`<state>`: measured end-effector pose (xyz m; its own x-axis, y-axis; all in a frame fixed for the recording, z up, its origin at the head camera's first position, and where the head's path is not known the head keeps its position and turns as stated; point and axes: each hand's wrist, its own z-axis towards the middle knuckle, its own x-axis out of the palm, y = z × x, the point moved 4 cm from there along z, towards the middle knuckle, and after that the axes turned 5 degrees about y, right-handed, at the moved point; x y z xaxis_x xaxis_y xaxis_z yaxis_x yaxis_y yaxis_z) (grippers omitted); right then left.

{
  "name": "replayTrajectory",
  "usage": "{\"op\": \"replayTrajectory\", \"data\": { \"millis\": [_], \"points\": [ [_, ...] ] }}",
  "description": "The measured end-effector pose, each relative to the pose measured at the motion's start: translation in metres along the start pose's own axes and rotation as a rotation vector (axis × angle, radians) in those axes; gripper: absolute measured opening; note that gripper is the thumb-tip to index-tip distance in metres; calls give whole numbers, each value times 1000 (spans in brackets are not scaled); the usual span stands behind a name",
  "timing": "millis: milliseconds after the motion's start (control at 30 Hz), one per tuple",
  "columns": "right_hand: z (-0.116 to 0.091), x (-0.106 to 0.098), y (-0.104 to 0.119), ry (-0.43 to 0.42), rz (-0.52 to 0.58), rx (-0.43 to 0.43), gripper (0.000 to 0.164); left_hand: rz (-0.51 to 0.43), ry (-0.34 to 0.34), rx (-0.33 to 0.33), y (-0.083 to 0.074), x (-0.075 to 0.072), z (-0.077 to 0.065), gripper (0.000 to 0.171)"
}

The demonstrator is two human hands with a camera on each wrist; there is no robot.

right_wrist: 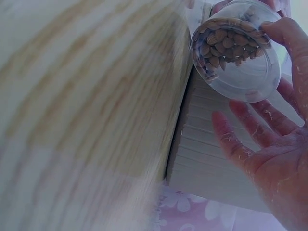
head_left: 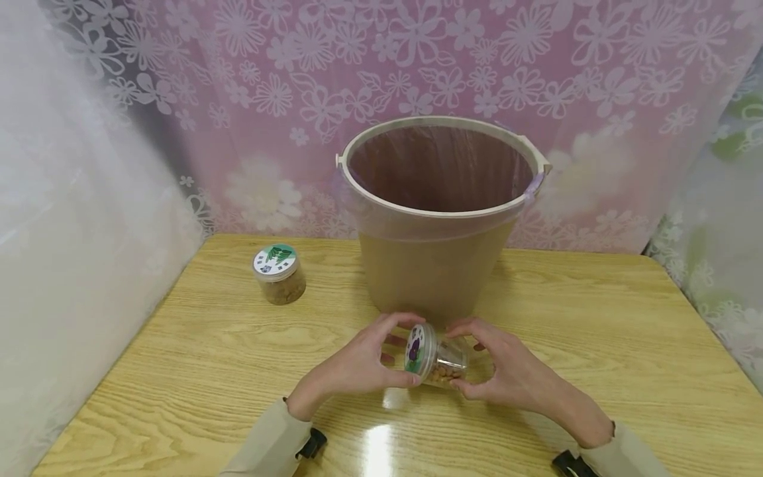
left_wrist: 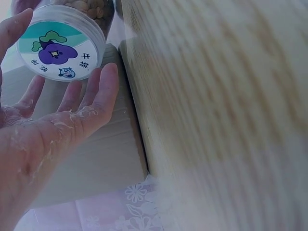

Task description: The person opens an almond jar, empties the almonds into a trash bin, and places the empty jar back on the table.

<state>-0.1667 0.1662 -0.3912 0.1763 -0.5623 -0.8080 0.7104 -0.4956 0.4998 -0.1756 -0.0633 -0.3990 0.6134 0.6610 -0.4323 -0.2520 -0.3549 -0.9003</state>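
Observation:
A clear plastic jar (head_left: 448,361) lies on its side just over or on the table, in front of the bucket; contact with the table cannot be told. Its round lid (left_wrist: 60,53), white and teal with a purple eggplant picture, faces left. My left hand (head_left: 371,358) holds the lid end, thumb at the near side and fingers at the far side. At the base end, my right hand (head_left: 507,363) grips the jar between thumb and fingers. Brown nut-like pieces (right_wrist: 228,45) lie along the jar's lower side, seen through the clear bottom in the right wrist view.
Behind the hands stands a large beige bucket (head_left: 429,265) lined with a thin translucent bag. A second jar (head_left: 283,285), with a green and white lid, stands upright at the table's back left. Flowered pink sheeting (head_left: 262,119) hangs behind the wooden table (head_left: 226,371).

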Motion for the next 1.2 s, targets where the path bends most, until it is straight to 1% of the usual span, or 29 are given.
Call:
{"op": "replayTrajectory", "data": {
  "millis": [167, 367, 600, 867, 1000, 1200],
  "points": [
    [-1, 0, 0, 1, 7, 5, 69, -10, 6, -6, 1, 0, 1, 78],
    [-1, 0, 0, -11, 4, -30, 70, -7, 7, -24, 2, 0, 0, 77],
    [-2, 0, 0, -11, 20, -28, 68, -1, 8, -43, 1, 0, 0, 77],
    [-3, 0, 1, -18, 13, -45, 70, -4, 10, -64, 1, 0, 0, 75],
    [-3, 0, 0, -18, 13, -44, 70, 6, 15, -72, 2, -1, 0, 74],
    [-2, 0, 0, -14, 19, -38, 70, 42, 24, -64, 3, -1, 2, 74]
  ]
}}
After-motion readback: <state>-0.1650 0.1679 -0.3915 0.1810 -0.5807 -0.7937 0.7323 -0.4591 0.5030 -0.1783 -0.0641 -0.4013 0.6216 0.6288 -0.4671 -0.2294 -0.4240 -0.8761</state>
